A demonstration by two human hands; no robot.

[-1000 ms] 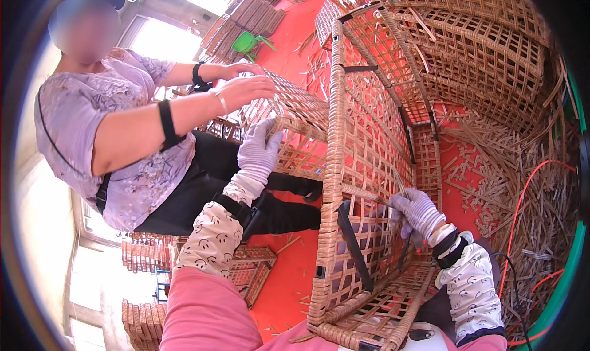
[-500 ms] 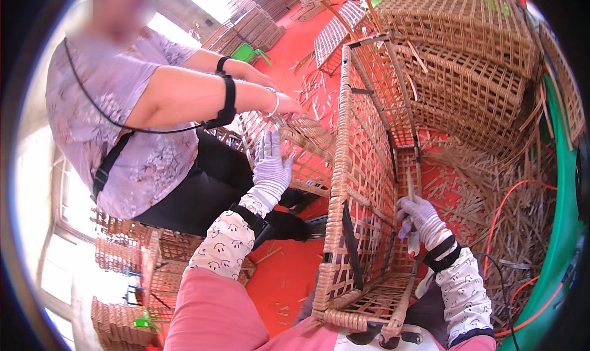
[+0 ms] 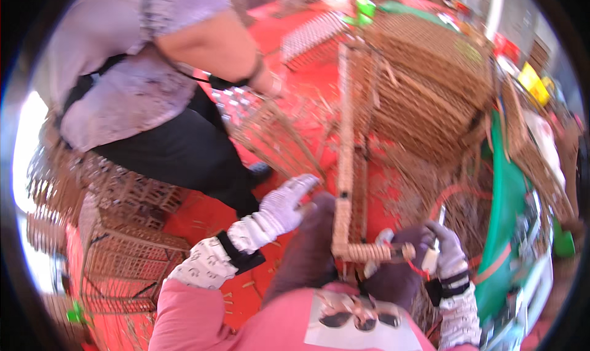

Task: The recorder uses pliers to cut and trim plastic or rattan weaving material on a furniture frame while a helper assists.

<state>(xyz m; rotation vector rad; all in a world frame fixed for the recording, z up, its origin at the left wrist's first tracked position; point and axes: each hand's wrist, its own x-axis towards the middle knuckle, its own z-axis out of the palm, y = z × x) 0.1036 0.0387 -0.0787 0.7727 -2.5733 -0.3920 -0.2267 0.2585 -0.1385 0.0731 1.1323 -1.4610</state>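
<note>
A woven wicker basket frame (image 3: 346,185) stands almost edge-on between my knees, its wrapped lower corner near my lap. To its left, my gloved left hand (image 3: 286,203) is open, fingers stretched out and apart from the basket. On the other side, my gloved right hand (image 3: 444,249) is closed around a slim pale tool (image 3: 431,259) with a bit of red at its lower end. Blur hides the tool's exact kind. The co-worker's arm (image 3: 215,47) reaches down near another woven basket (image 3: 276,139) ahead of my left hand.
The co-worker's black-trousered leg (image 3: 184,154) is close on the left. Stacked baskets (image 3: 424,74) fill the back right, with cane scraps (image 3: 399,185) below. A green tub rim (image 3: 496,210) curves along the right. More baskets (image 3: 123,265) sit at lower left on the red floor (image 3: 246,299).
The view has shifted. The basket frame has turned from showing its broad lattice to nearly edge-on. My left hand is lower, and my right hand has drawn away from the basket with the tool.
</note>
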